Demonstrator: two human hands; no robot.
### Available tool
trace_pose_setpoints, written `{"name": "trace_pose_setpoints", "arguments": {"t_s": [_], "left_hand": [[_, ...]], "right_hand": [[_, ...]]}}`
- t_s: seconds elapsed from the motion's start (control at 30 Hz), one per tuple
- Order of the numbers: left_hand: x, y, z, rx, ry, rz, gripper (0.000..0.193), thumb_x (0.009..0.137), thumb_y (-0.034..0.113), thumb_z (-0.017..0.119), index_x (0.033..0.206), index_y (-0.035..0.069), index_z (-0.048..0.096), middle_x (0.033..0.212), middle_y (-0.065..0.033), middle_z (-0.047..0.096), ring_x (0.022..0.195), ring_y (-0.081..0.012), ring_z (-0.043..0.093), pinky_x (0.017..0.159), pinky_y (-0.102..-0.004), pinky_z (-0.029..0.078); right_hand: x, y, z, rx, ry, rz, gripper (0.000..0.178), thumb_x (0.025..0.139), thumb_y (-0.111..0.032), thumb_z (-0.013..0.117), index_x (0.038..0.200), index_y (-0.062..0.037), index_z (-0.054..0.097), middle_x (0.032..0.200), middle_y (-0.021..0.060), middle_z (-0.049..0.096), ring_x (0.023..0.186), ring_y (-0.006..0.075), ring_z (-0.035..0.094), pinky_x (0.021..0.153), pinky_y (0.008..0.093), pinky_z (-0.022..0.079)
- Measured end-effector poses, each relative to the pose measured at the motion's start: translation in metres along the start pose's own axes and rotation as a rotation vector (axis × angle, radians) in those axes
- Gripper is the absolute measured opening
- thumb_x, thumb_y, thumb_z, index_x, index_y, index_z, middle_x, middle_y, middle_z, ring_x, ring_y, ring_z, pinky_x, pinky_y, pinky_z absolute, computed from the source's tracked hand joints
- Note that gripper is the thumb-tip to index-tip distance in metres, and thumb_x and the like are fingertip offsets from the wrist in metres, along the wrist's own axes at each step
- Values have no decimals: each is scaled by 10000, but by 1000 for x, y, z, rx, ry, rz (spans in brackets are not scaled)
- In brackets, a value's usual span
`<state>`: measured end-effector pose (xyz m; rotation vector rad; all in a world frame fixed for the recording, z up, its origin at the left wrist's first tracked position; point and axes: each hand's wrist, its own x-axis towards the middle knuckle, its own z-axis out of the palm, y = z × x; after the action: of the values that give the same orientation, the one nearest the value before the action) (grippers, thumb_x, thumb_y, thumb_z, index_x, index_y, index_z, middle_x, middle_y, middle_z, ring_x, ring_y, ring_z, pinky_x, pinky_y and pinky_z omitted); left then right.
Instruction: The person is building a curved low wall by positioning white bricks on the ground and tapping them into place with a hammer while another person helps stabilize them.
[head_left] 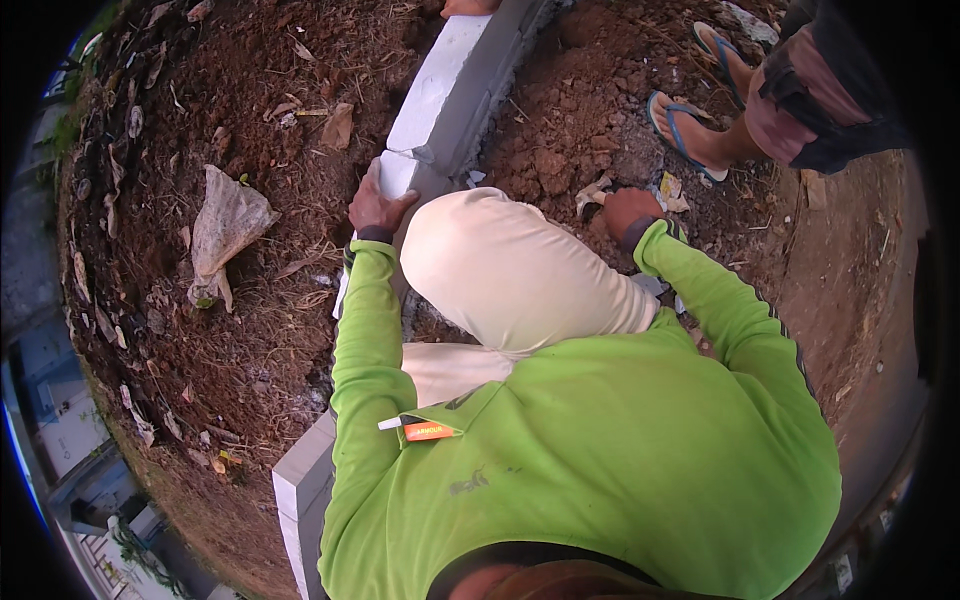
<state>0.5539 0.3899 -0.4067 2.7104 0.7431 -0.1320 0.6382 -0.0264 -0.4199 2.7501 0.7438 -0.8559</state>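
Observation:
My left hand point(380, 208) grips the near end of a pale, light-weight building block point(398, 172), fingers over its outer edge and thumb toward the inner side. The block sits in a low wall, up against a longer white block point(440, 90). To the right of my bent knee, my right hand point(630, 214) is closed over the dark soil. A short, pale, dirt-smeared piece point(592, 196), perhaps the end of a tool, sticks out from its fingers. The rest of it is hidden, so its kind is unclear.
Another person's hand point(470, 7) touches the far block. A person in blue-strapped flip-flops point(690, 135) stands at the far right. Loose brown soil point(550, 130) flanks the wall. A crumpled pale sack point(230, 225) lies left. Nearer blocks point(305, 480) continue beside my left arm.

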Motion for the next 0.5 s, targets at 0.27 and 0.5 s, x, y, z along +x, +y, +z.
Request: {"name": "trace_pose_setpoints", "arguments": {"t_s": [0.27, 0.5], "left_hand": [[4, 6, -6, -2, -34, -23, 1002, 610, 437, 859, 1478, 141, 455, 1350, -151, 614, 1191, -336, 621, 1038, -429, 478], [11, -3, 0, -5, -52, 21, 993, 611, 426, 858, 1469, 122, 463, 1319, -157, 632, 1175, -334, 630, 1032, -429, 483]], "right_hand": [[5, 5, 16, -23, 5, -5, 221, 904, -189, 575, 996, -93, 752, 1009, 146, 737, 953, 294, 721, 798, 422, 583], [9, 9, 15, -15, -49, -11, 216, 931, -191, 539, 987, -104, 729, 949, 134, 724, 899, 315, 727, 746, 445, 586]]}}
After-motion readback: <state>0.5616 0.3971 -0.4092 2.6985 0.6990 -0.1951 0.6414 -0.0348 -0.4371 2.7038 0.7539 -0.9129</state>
